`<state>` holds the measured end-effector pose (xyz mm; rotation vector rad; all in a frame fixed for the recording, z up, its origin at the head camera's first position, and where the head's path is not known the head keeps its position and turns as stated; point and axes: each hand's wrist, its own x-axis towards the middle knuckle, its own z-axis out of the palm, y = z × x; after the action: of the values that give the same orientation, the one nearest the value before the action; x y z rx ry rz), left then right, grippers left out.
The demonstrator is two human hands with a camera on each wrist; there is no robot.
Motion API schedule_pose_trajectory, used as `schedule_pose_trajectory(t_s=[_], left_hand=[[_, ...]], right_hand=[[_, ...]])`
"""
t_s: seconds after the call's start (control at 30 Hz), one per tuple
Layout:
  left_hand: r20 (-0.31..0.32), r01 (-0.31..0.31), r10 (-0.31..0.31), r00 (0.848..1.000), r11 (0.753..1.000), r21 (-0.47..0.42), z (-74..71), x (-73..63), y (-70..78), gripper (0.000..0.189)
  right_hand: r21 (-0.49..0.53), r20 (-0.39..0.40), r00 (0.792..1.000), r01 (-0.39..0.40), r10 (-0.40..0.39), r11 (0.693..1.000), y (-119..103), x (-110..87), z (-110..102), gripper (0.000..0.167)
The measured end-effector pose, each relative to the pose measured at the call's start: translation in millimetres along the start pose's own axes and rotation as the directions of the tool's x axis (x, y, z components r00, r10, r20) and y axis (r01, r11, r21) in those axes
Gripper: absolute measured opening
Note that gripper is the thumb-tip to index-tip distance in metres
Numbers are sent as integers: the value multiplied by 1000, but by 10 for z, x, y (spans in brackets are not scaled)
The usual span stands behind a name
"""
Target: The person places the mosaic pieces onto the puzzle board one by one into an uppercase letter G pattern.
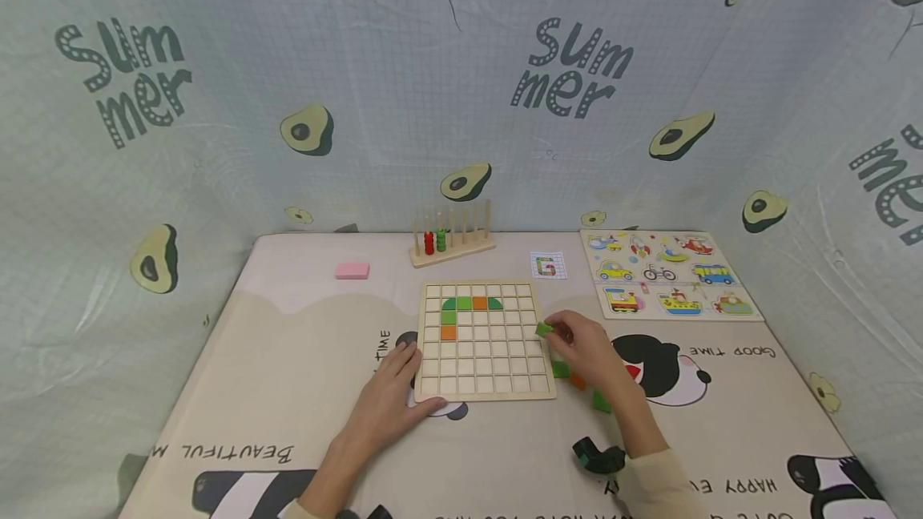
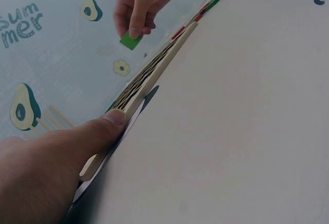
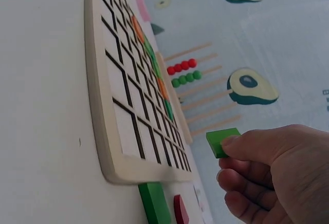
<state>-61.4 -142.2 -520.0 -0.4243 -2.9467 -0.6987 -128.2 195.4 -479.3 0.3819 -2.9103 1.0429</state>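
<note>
We see a tabletop covered with a pale cloth [image 1: 274,359], printed with lettering and black-and-white animal figures. Behind it and along both sides hangs a bluish-grey curtain [image 1: 375,38] patterned with avocados, flowers and the word "Summer".

On the table lies a square wooden board [image 1: 485,400] divided into a grid. Green and orange pieces fill part of its upper left, in a row with a short column below. The left hand [image 1: 389,395] rests against the board's left edge, fingers extended and thumb stretched to the near corner. The right hand [image 1: 580,343] pinches a green block [image 1: 544,330] between thumb and fingers, raised off the table near the board's right edge. Loose blocks [image 1: 560,369], green and orange, lie just beside that edge, partly under the right arm.

Farther back we find a pink block [image 1: 352,271], a peg rack [image 1: 457,251] with red and green beads, a small printed card [image 1: 549,265] and, at the right, a picture puzzle [image 1: 671,275] of vehicles.
</note>
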Motion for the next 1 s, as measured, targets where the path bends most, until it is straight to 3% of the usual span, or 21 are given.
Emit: schedule_pose_trajectory(t_s=[1.0], left_hand=[[0,-2,2,1000,1000,0,-7,-4,4,91]], right_hand=[[72,-22,987,159,-157,985,-431,282,426,15]])
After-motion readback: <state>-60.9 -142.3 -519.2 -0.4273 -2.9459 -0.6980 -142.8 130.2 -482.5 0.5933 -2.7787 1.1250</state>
